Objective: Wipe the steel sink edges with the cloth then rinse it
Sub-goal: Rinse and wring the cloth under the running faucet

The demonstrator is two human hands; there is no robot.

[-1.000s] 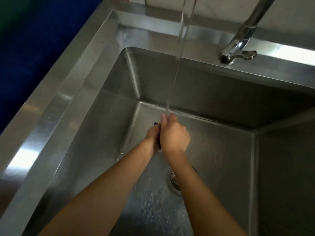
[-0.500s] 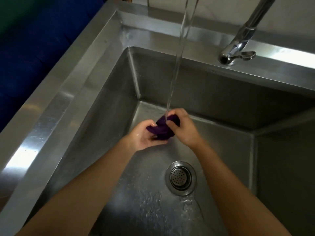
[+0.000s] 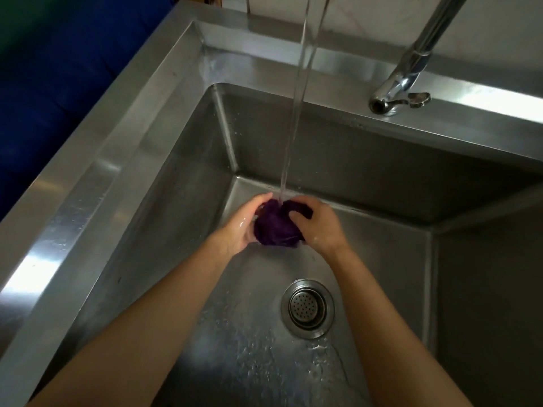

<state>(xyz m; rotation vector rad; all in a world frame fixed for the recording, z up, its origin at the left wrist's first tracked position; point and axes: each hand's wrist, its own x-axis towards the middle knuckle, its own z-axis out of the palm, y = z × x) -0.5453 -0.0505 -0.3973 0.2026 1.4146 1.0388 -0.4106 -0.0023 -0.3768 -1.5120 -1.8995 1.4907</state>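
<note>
- Cloth (image 3: 276,227): purple, bunched into a ball, held low in the sink (image 3: 367,183) under the stream (image 3: 296,113), above & behind the drain (image 3: 307,308).
- L hand (image 3: 238,227) cups it from the left, fingers curled over the top edge; R hand (image 3: 318,227) wraps the right side, thumb pressed into the fabric.
- Handling, my guess: soaked, so soft, floppy, heavier than dry, prob. slick w/ wet skin. No rigid part to take.
- Best hold: whole wad w/ both palms, not a corner, else it'll sag & drip.
- Tap (image 3: 396,95) running; step looks like the rinse.
</note>
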